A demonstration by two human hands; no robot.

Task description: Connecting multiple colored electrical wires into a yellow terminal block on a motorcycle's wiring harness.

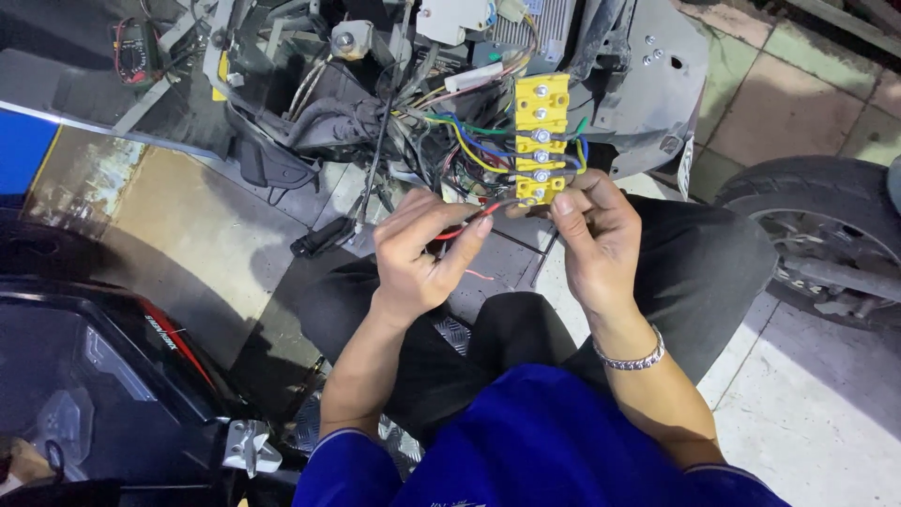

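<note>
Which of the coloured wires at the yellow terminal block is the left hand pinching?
The red wire: the left hand pinches it just below the yellow terminal block. The blue, yellow and green wires run in higher up, untouched.

Not much in the way of labels or screens here. Up at about 10 o'clock, near the top edge, there's a small dark handheld meter (pixel 132 52) with red leads looped round it, but its face is too blurry to tell if the screen shows anything. Down at 8 o'clock, the glossy black scooter panel (pixel 113 376) has a red stripe (pixel 178 345) with small white lettering running diagonally along it. No boxes, packages or signs anywhere else.
</note>
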